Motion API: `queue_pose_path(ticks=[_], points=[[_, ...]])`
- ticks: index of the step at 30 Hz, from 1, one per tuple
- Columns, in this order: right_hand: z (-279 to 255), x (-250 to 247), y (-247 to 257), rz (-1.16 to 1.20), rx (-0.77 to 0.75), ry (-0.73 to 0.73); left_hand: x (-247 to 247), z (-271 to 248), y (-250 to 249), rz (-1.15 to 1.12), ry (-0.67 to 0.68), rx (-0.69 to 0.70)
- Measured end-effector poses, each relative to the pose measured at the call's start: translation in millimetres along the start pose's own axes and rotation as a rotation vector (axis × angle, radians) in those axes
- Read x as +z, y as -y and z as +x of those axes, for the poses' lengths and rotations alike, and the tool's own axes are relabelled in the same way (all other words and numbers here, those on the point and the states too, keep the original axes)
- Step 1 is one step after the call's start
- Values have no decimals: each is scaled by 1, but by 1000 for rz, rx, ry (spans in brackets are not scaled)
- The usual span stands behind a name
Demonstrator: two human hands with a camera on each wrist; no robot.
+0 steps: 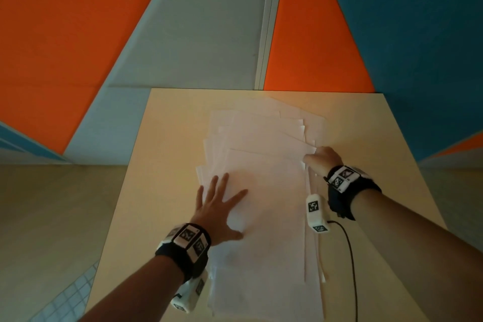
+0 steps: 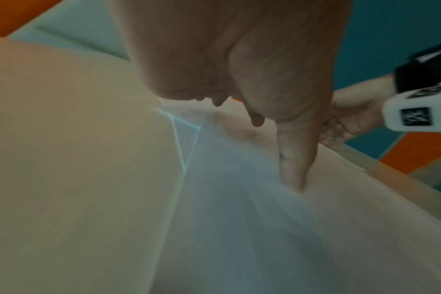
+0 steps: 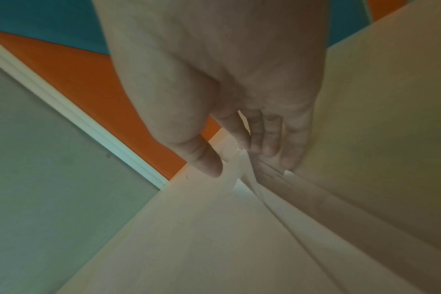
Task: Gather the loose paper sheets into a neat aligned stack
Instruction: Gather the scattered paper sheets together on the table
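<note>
Several white paper sheets (image 1: 266, 154) lie fanned in a loose, skewed pile down the middle of a light wooden table (image 1: 170, 138). My left hand (image 1: 219, 206) lies flat with spread fingers on the pile's left part, the thumb (image 2: 292, 169) pressing on the top sheet (image 2: 239, 228). My right hand (image 1: 322, 158) is at the pile's right edge. Its thumb (image 3: 209, 165) rests on top of a sheet (image 3: 202, 238) and its straight fingers (image 3: 290, 155) lie against the staggered paper edges. The far sheets stick out at different angles.
The table's far edge meets a wall of orange (image 1: 311, 47), grey and blue panels. Bare table top (image 1: 379, 165) shows to the right of the pile. A black cable (image 1: 350, 251) hangs from my right wrist camera over the table's near right part.
</note>
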State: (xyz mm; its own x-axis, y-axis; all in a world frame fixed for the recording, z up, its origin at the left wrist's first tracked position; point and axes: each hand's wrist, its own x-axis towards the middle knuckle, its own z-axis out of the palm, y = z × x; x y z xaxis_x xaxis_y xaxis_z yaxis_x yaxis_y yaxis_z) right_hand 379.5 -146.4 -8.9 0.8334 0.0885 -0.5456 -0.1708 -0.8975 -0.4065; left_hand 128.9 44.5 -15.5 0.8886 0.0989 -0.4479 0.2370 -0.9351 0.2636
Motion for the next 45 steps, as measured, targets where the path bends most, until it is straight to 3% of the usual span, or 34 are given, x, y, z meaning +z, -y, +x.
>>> queue_pose_path(ticks=[4,9,15,18,21,28,32,39,45], points=[[4,-5,11,-8,-145,-95,4,-21,-19,91,41,175],[6,-6,21,-256,-260,99,28,-43,-32,220,211,341],[10,2,14,-501,-292,114,23,-42,-29,211,147,310],[5,3,17,-595,-359,48,19,-42,-29,210,110,314],[6,0,28,-588,-403,-11,23,-45,-30,231,171,319],[31,9,46,-553,-411,162,24,-54,-37,239,262,407],[29,14,45,-585,-411,144,25,-51,-28,233,215,377],[1,10,34,-776,-545,102,15,-45,-23,223,138,316],[8,15,53,-643,-559,102,26,-55,-24,233,201,339]])
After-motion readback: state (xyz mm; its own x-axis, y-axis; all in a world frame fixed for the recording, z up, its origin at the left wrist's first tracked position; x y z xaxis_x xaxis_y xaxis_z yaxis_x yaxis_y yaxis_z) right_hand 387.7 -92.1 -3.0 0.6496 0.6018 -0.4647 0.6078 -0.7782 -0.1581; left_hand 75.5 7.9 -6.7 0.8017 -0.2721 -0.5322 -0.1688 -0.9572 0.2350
